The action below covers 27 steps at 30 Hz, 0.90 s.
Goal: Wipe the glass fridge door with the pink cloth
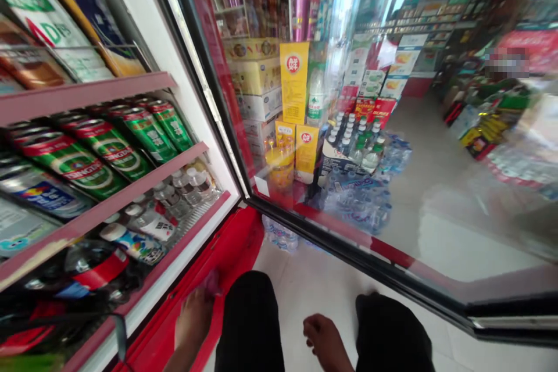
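Note:
I crouch before an open drinks fridge. My left hand (195, 318) is low against the fridge's red base (226, 256), fingers closed around something small and pinkish (212, 282) that I cannot make out. My right hand (323, 340) hangs between my knees in black trousers (250, 325), its fingers curled with nothing visible in them. Green beer cans (108, 148) lie on a pink shelf (131, 189) above the left hand. Small bottles (174, 192) fill the shelf below.
The fridge's glass door (349, 128) stands swung open on my right, its black frame (392, 270) crossing low over the pale tile floor (318, 279). Through the glass show stacked yellow cartons (294, 81), packs of water bottles (361, 192) and store shelving.

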Each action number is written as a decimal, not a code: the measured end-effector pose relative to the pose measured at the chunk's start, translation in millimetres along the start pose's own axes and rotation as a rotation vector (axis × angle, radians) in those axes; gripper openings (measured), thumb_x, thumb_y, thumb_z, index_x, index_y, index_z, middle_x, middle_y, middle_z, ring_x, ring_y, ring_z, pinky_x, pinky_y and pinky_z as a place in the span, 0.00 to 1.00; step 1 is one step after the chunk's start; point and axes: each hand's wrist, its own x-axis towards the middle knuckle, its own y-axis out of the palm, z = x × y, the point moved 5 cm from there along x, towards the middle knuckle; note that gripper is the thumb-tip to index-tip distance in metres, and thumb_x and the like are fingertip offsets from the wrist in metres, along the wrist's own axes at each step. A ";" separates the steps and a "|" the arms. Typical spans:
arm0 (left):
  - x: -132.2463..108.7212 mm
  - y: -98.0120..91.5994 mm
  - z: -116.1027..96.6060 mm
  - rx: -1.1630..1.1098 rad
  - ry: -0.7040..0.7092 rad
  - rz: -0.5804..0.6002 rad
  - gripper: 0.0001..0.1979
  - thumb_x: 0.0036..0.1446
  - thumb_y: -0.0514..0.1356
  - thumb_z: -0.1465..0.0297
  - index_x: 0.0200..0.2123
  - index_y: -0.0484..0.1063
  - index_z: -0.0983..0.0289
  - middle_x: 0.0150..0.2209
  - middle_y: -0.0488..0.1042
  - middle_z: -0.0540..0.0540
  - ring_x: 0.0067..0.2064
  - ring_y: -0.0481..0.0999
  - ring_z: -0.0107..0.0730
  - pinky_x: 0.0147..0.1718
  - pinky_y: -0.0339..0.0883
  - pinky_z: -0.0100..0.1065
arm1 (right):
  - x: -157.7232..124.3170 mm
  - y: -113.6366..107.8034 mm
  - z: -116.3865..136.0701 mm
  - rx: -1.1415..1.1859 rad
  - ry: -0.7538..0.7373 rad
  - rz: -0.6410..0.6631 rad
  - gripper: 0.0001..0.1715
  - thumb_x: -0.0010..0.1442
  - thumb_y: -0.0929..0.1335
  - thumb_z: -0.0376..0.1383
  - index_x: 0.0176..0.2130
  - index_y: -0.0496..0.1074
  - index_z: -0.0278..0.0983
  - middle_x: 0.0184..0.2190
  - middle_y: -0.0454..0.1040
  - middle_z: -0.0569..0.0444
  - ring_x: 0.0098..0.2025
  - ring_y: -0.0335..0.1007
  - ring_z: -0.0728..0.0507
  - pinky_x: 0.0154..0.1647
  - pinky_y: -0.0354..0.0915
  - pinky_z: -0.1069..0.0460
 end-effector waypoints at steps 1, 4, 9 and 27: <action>3.5 -8.6 -9.3 -0.077 0.009 -0.024 0.09 0.61 0.54 0.70 0.41 0.73 0.62 0.43 0.79 0.68 0.51 0.79 0.61 0.51 0.70 0.53 | 5.7 6.8 11.8 0.025 -0.001 -0.013 0.16 0.48 0.72 0.49 0.28 0.76 0.38 0.27 0.80 0.48 0.28 0.74 0.42 0.28 0.62 0.50; 10.9 -39.9 -46.6 -0.345 0.077 -0.086 0.05 0.60 0.58 0.66 0.38 0.70 0.59 0.33 0.76 0.59 0.44 0.80 0.56 0.46 0.71 0.48 | 14.7 23.0 46.8 0.123 -0.048 -0.036 0.17 0.47 0.74 0.49 0.27 0.74 0.38 0.25 0.78 0.50 0.27 0.71 0.43 0.28 0.60 0.50; -9.6 -74.7 -112.5 -0.877 0.238 0.098 0.17 0.58 0.66 0.54 0.45 0.74 0.59 0.40 0.81 0.55 0.44 0.81 0.45 0.45 0.75 0.41 | -23.6 36.6 81.9 0.375 -0.159 -0.022 0.28 0.46 0.77 0.58 0.33 0.77 0.38 0.32 0.81 0.49 0.32 0.73 0.43 0.33 0.63 0.49; -114.7 -60.5 -123.3 -1.201 0.011 1.003 0.45 0.39 0.71 0.33 0.48 0.84 0.63 0.51 0.86 0.66 0.63 0.79 0.65 0.67 0.68 0.57 | -112.9 25.6 190.1 0.389 -0.543 0.128 0.12 0.47 0.79 0.39 0.31 0.78 0.37 0.24 0.73 0.60 0.27 0.64 0.48 0.31 0.56 0.52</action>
